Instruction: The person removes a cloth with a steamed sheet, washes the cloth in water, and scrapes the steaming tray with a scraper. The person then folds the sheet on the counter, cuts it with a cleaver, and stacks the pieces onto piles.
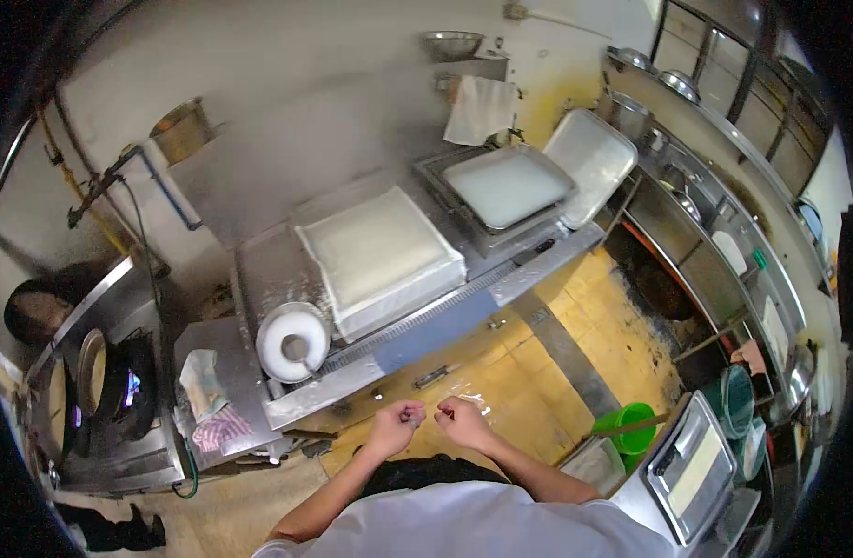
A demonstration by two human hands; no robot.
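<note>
Hands: the left hand (pixel 398 426) and the right hand (pixel 462 420) are bare, side by side and well apart from each other, over the near side of the desk (pixel 436 327).
Left fingers: they are half bent and the hand is partly open, with the palm side a little visible.
Right fingers: they are curled inward in a rounded shape; if the tips touch the palm, I cannot tell.
Bowl: the round metal bowl (pixel 263 358) is at the near left end of the desk, and it is the closest vessel to the left hand. It has smooth white content, and a round ladle (pixel 296 348) rests inside.
Block: in the middle of the desk is a wide, square block (pixel 380 244) with pale cloth over it; the cloth is flat on top and wrinkled at the edges. Whitish steam is above and behind it.
Tray: farther right, a rectangular metal tray (pixel 567 191) with rounded corners contains a milky, flat surface. Beside it leans a bigger shiny tray (pixel 592 156).
Cloths: at the left, a pale cloth (pixel 201 381) and a pink striped cloth (pixel 224 430) lie crumpled on a metal side surface (pixel 245 372).
Floor: it has yellow square tiles (pixel 528 367), with white wet marks (pixel 471 398) just beyond the right hand.
Bucket: a green plastic bucket (pixel 636 420) stands near, at the right.
</note>
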